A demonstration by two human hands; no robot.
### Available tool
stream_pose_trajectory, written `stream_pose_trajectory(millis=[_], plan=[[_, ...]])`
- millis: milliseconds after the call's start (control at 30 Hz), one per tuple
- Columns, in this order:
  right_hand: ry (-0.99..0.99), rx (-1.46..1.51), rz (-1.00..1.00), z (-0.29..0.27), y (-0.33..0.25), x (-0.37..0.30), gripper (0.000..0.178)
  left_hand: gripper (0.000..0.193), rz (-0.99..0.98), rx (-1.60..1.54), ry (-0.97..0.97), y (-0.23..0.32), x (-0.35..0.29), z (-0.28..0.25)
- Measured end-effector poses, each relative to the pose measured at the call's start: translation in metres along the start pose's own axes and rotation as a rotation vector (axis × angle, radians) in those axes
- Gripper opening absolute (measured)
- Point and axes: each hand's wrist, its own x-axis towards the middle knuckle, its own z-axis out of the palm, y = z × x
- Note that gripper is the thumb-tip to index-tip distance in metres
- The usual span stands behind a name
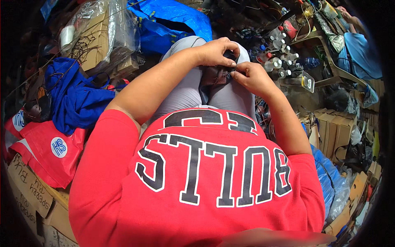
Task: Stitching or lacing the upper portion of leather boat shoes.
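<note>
A dark brown and black piece (216, 77), leather-like in look, sits between my knees; its kind does not show. My left hand (218, 51) curls over its upper side, with thumb and fingers closed on the black part. From the right, my right hand (252, 78) meets it at the edge, thumb and forefinger pinched together close to the left thumb. Whatever lies in that pinch is too small to make out. Grey trousers (181, 90) cover my legs under the piece.
Several plastic bottles (284, 53) stand beyond my right knee, near a plastic chair frame (329, 61). A blue bag (177, 18) lies ahead. Blue cloth (74, 94) and a red bag (49, 152) are at left. Cardboard boxes (335, 127) sit at right.
</note>
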Motion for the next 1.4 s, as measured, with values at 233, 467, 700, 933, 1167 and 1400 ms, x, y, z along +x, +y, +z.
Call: stream_pose_trajectory(millis=[233, 467, 700, 933, 1167, 1400], plan=[[-0.069, -0.077, -0.043, -0.002, 0.006, -0.009, 0.021, 0.029, -0.029, -0.101, 0.0, -0.003, -0.001, 0.01], [0.087, 0.366, 0.022, -0.027, 0.007, -0.06, 0.023, 0.027, 0.008, -0.043, 0.029, -0.007, 0.0, 0.002], [0.184, 0.108, -0.043, -0.009, 0.006, -0.049, 0.023, 0.02, -0.048, -0.172, -0.137, 0.006, 0.007, -0.013], [0.183, 0.021, -0.026, -0.003, 0.009, -0.036, 0.02, 0.016, -0.181, -0.245, -0.238, 0.006, 0.012, -0.018], [0.167, -0.026, -0.019, -0.008, 0.005, -0.034, 0.02, 0.018, -0.199, -0.3, -0.271, 0.01, 0.012, -0.022], [0.237, -0.213, -0.051, 0.001, -0.007, -0.033, 0.02, 0.019, -0.225, -0.295, -0.29, 0.008, 0.011, -0.024]])
